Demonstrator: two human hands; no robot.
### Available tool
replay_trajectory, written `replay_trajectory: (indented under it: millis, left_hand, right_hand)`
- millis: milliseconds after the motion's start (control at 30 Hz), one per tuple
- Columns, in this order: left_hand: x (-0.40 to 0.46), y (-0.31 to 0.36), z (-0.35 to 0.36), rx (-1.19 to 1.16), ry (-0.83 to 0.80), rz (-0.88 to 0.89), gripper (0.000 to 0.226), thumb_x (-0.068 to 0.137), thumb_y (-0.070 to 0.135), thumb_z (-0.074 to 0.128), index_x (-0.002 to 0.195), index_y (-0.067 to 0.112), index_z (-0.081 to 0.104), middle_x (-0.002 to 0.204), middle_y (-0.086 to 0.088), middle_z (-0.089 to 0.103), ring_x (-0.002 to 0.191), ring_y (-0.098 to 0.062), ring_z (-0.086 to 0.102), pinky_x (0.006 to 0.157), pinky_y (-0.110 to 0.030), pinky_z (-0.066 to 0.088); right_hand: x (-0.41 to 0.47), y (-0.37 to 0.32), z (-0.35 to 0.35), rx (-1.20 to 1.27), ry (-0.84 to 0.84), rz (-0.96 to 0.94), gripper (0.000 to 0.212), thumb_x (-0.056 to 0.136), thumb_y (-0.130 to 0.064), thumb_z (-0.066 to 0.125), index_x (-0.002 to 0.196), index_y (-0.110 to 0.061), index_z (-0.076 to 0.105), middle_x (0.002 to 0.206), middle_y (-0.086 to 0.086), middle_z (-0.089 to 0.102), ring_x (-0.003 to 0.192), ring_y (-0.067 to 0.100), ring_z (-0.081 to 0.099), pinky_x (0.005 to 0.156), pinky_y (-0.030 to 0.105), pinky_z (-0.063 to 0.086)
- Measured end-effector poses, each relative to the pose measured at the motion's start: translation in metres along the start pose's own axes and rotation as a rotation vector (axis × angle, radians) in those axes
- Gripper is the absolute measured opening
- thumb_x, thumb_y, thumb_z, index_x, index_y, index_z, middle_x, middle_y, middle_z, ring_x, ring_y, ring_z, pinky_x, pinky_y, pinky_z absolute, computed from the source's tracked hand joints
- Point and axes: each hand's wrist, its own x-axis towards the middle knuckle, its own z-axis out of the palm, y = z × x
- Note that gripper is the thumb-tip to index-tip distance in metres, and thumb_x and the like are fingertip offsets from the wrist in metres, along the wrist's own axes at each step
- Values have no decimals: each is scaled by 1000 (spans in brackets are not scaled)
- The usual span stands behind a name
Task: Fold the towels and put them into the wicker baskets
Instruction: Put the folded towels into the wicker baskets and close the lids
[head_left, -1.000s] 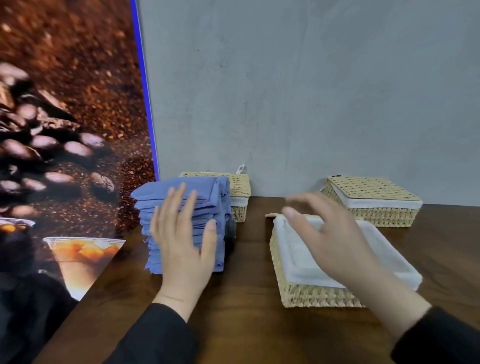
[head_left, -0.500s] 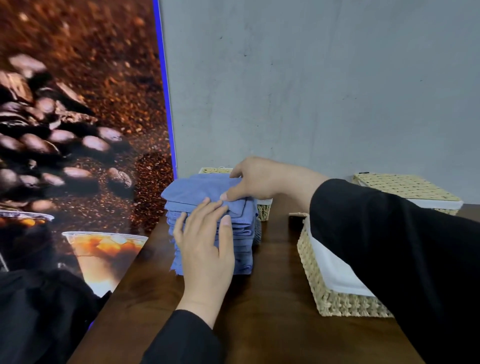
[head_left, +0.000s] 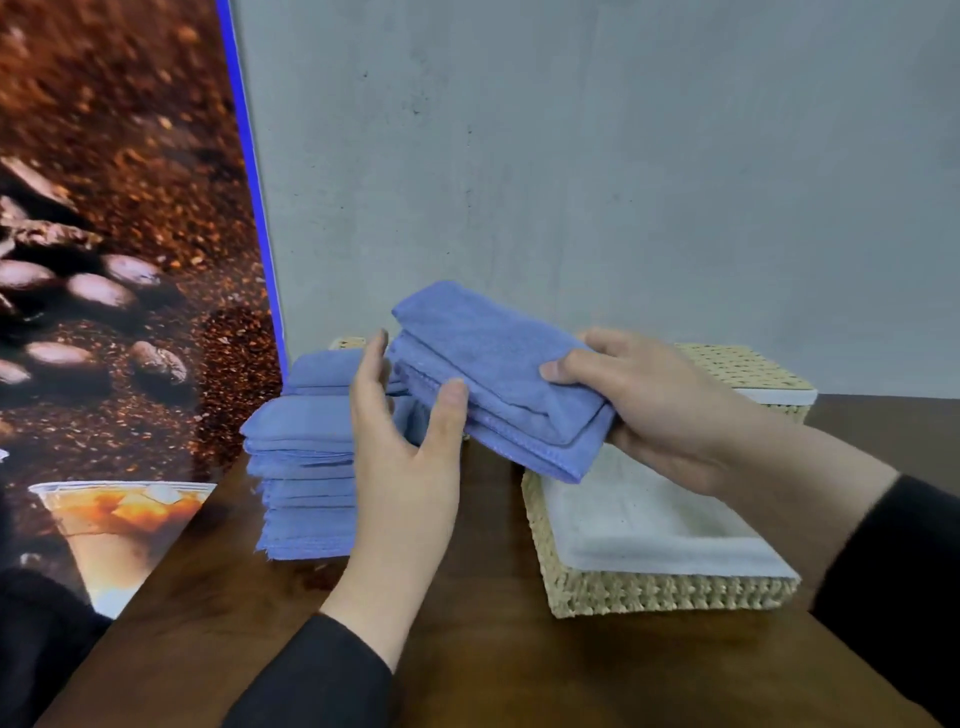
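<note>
Right hand (head_left: 660, 410) grips folded towel (head_left: 498, 374) above basket (head_left: 660, 597); left hand (head_left: 405, 441) open, thumb touching towel's near edge, stack (head_left: 306, 467) behind it. Best support both ends, lower flat into basket.

Both hands are raised above the bench (head_left: 488, 670), each forearm in a dark sleeve reaching in from the near edge. The right hand (head_left: 660, 410) grips the folded blue towel (head_left: 498, 374) at its right end, thumb lying on top and fingers curled beneath. The left hand (head_left: 402, 457) stands upright at the towel's left end, palm turned toward it, its fingers straight behind the cloth and its thumb touching the towel's near edge.
</note>
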Motion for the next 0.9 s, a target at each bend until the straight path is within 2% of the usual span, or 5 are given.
replay_trajectory:
  millis: [200,367,567,733,900]
  left_hand:
    - [5,-1,57,-172,-180,-266,33,92,28,71,123,28,59,109,16,72,102,-2,69,88,-33,55]
    - [-4,-24,72,-117,-226,-205,53,91,61,58,137,39,51,114,15,68,107,-2,65,90,-28,53]
    - [-21,-90,57,165,-199,-203,28,104,37,45,131,36,56,128,15,60,119,5,53,103,-27,46]
    - [-18,-101,61,177,-253,-263,37,104,43,40,137,34,55,137,17,56,129,2,49,113,-33,40]
    - [-18,-103,63,196,-304,-256,35,104,41,43,137,36,54,137,21,55,128,8,47,110,-23,37]
  right_hand:
    - [-25,20,-41,-74,-105,109,36,92,-29,71,124,-14,63,115,5,75,104,16,73,88,33,57]
    - [-16,31,-67,-92,-134,121,35,92,-29,70,122,-12,67,113,5,76,106,22,73,90,35,59]
    - [12,66,-92,58,-23,289,34,96,-29,67,121,-5,68,113,12,76,103,25,74,72,29,59]
    - [26,104,-84,50,-69,459,42,91,-24,74,125,-2,62,115,10,76,107,24,73,99,39,55]
    - [41,115,-81,-183,-134,543,56,83,-39,82,123,-4,63,115,5,75,106,21,72,97,36,56]
